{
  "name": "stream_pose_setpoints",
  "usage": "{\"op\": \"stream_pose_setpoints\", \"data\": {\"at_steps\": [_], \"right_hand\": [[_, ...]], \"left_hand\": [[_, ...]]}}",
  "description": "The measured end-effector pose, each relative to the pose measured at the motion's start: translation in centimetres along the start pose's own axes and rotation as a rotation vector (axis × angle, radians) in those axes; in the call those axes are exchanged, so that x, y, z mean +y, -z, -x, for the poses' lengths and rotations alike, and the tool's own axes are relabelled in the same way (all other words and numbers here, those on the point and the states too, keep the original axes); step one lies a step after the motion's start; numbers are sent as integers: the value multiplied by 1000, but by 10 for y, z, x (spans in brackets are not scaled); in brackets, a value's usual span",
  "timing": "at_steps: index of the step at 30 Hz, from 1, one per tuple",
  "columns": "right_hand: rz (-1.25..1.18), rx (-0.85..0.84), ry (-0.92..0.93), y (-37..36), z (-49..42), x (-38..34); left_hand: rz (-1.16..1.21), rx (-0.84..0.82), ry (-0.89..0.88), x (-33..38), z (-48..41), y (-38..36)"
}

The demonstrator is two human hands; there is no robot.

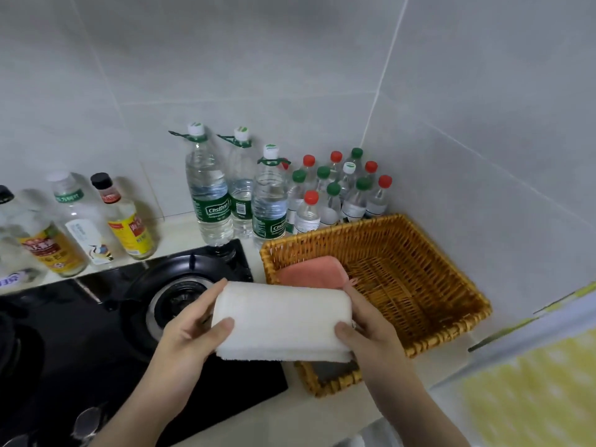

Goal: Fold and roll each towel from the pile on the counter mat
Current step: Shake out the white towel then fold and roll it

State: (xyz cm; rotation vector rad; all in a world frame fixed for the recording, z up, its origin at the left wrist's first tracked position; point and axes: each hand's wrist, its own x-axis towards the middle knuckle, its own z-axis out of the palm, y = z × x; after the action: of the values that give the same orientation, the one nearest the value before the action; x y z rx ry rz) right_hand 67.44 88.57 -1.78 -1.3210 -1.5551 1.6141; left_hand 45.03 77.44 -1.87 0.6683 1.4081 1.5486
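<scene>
A white towel (280,321), rolled into a thick bundle, hangs in the air between the stove and the basket. My left hand (190,330) grips its left end, thumb on the front face. My right hand (367,333) grips its right end the same way. Just behind the roll, a pink towel (311,272) lies in the near-left part of a wicker basket (419,253). The pile and the counter mat are out of view.
A black gas stove (113,317) fills the counter at the left, with sauce bottles (80,227) behind it. Several water bottles (267,195) stand against the tiled wall behind the basket. A yellow patterned cloth (532,391) shows blurred at the lower right.
</scene>
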Motion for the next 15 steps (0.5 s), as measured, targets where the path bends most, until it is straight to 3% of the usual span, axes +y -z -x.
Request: {"op": "stream_pose_setpoints", "data": {"at_steps": [6,15], "right_hand": [[37,-135,-3,45,-47,-5],[103,-147,44,126,-111,-9]], "left_hand": [[5,115,-33,-14,-14,-43],[-64,220,-95,-41,-54,-133]]}}
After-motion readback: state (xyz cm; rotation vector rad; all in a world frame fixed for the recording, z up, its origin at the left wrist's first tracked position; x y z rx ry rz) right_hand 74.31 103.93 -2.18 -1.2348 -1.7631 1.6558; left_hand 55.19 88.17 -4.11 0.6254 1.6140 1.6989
